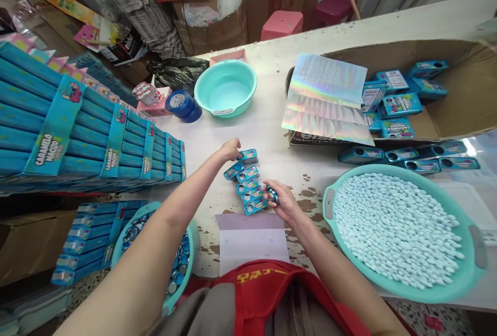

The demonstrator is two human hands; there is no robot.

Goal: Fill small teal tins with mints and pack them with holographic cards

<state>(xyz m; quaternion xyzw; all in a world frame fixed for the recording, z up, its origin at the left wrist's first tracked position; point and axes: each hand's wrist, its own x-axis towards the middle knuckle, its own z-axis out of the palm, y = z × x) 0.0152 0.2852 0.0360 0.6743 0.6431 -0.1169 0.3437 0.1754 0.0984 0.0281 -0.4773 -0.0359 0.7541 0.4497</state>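
Observation:
Several small blue boxes (252, 192) lie in a slanting row on the white table, most showing pale pieces in a round opening at the left end. My left hand (232, 149) is at the far end of the row, its fingers curled against the left end of the farthest blue box (249, 156); what they pinch is hidden. Beside it, another blue box (233, 171) lies turned at an angle. To the right of the row, my right hand (285, 202) is closed around a few small round blue and silver caps (272, 194). Nearest me lies a pale sheet (252, 240).
On the right stands a turquoise tub (329, 202) of pale candies (396, 227), behind it an open carton (446, 118) with blue boxes. Another tub (192, 240) holds caps under my left arm. Stacked blue packs (97, 129) line the left; a turquoise basin (225, 87) stands at the back.

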